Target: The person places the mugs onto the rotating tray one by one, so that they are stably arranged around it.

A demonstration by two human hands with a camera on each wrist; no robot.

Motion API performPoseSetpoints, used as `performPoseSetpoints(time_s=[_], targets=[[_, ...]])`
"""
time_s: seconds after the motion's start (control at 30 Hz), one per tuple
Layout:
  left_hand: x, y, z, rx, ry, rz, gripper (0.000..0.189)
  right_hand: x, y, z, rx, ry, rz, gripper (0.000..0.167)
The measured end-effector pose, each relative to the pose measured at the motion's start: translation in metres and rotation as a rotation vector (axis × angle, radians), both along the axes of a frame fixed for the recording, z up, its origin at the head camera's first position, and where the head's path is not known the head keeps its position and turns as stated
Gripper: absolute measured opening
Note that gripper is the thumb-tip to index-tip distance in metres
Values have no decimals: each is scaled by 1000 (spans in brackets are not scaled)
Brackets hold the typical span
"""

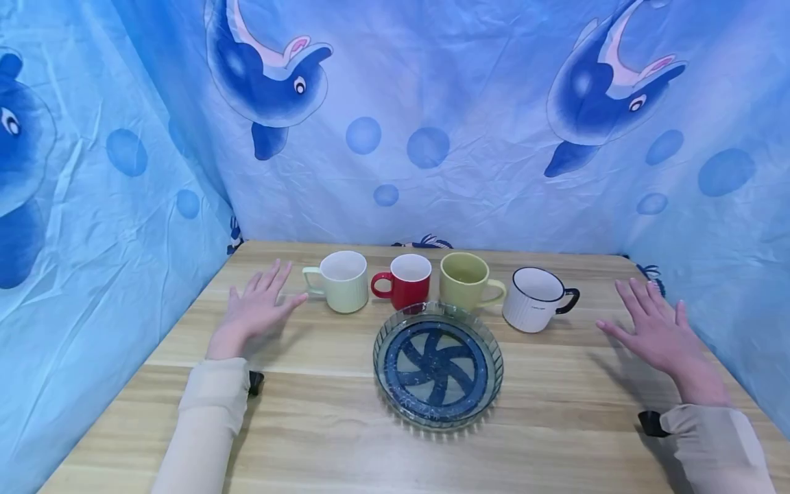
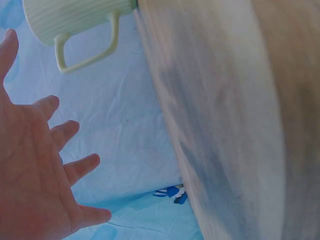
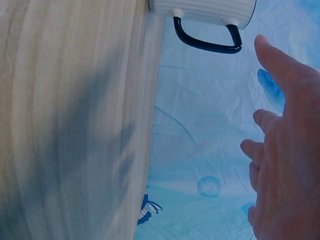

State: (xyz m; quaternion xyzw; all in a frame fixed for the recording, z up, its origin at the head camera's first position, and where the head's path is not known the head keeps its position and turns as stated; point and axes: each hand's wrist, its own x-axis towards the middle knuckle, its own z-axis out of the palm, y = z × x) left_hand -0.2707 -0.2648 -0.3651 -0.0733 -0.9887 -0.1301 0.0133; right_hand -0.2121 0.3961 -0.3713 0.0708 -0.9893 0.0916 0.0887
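My left hand point(image 1: 254, 309) hovers over the left side of the table with fingers spread, holding nothing. Nearest to it is a pale green mug point(image 1: 344, 288), its handle pointing left. Beside that stand a red mug point(image 1: 410, 283) with a white inside and an olive-green mug point(image 1: 459, 285). A white mug point(image 1: 532, 305) with a black rim and black handle ends the row on the right. My right hand point(image 1: 660, 336) is held above the table to the right of it, fingers spread and holding nothing. In front of the mugs lies a round, ribbed glass dish point(image 1: 378, 370).
The wooden table point(image 1: 321, 439) is bordered at the back and both sides by a blue cloth point(image 1: 494, 192) printed with dolphins and bubbles. The glass dish sits close against the red and olive-green mugs. A dark wrist strap piece point(image 1: 652, 423) shows at the right sleeve.
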Motion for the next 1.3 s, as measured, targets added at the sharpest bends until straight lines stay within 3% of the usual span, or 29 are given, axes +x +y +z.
performPoseSetpoints(time_s=[0.2,0.3,0.43,0.53,0.8,1.0,1.17,1.3], targets=[[0,4,8,48,-6,-32,82,-1,0,2,-22,46,23,89],[0,5,9,89,-14,-54,81,-2,-3,8,-142,107,46,85],[-2,4,9,143,-24,-84,80,2,-8,15,-382,191,58,74],[-3,3,8,170,-27,-103,79,5,-12,16,-464,234,40,67],[-1,8,14,273,-43,-144,81,6,-16,17,-460,203,30,69],[3,18,25,320,-4,-200,81,5,-19,17,-456,217,48,69],[12,35,39,317,18,-253,82,5,-20,16,-450,237,46,68],[19,47,46,419,-23,-327,80,5,-21,17,-450,229,38,68]])
